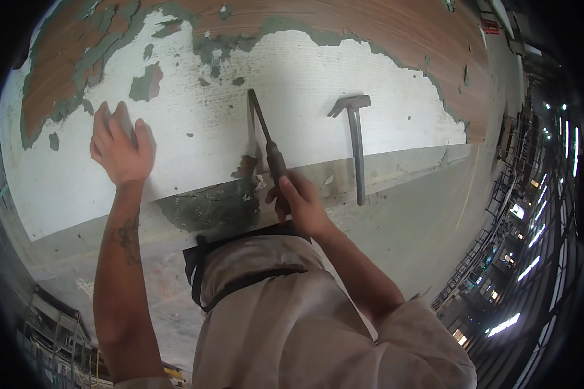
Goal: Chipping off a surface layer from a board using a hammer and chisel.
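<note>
Tan clothing (272, 318) at lower centre. Then, mid-frame, right hand (298, 202) clamped on a chisel-like tool (276, 159), blade pointing up-frame. At left, left hand (122, 146), fingers apart, apparently resting on a white panel (201, 162). Right of centre, hammer (356, 139), unheld. Seemingly well advanced: white bared across the middle; left along the upper frame, a brown wood-grained layer (422, 39) and grey-green residue (141, 85).

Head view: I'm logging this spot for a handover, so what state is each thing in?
White surface: exposed, blotched
Brown layer: incomplete, ragged-edged
Hammer: lying unheld across the white surface's edge
Long-bladed tool: held, tip pointing forward
Left hand: open, nothing held
Right hand: closed on the long-bladed tool
</note>
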A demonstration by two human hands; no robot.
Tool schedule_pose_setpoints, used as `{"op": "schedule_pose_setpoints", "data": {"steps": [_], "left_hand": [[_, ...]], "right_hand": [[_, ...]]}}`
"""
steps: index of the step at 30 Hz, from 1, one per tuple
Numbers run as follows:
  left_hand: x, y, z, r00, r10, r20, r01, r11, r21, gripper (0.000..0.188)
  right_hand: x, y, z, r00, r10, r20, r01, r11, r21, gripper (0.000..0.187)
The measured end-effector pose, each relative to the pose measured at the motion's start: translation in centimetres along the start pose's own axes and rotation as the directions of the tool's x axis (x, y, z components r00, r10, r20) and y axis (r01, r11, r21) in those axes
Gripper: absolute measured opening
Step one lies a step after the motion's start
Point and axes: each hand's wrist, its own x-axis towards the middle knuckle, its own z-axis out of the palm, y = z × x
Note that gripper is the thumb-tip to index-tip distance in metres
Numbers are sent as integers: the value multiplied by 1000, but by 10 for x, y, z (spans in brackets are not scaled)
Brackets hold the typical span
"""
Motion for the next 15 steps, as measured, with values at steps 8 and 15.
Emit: {"op": "schedule_pose_setpoints", "data": {"steps": [8,15], "left_hand": [[1,-1,2,1000,7,1,-7,1000,-7,54],[2,-5,0,1000,15,8,-16,1000,10,54]], "right_hand": [[35,-46,40,996,-53,-71,51,998,-33,46],[45,-76,46,999,22,-30,-20,998,61,48]]}}
